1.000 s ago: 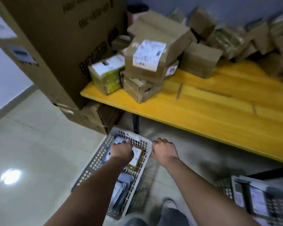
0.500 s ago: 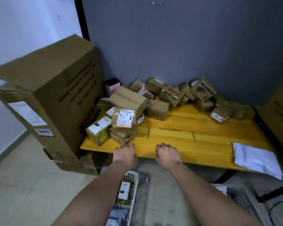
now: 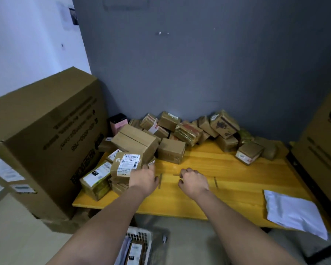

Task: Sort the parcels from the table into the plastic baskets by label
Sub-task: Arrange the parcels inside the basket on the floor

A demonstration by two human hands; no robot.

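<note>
A heap of brown cardboard parcels (image 3: 171,151) covers the back and left of the yellow table (image 3: 227,190). My left hand (image 3: 143,178) reaches the right side of a parcel with a white shipping label (image 3: 125,162) on the front left stack, its fingertips touching that side. My right hand (image 3: 194,180) hovers over the bare tabletop with loosely curled fingers and holds nothing. Below the table's front edge is a white plastic basket (image 3: 139,234) holding several flat parcels.
A very large carton (image 3: 46,140) stands on the floor against the table's left end, and another big carton (image 3: 323,150) stands at the right. A white poly mailer (image 3: 294,213) lies on the table's front right corner. A pink box (image 3: 118,123) stands at the back left.
Both hands rose from the basket on the floor to the tabletop. The view lifted with them, and my left hand moved forward onto the labelled parcel.
</note>
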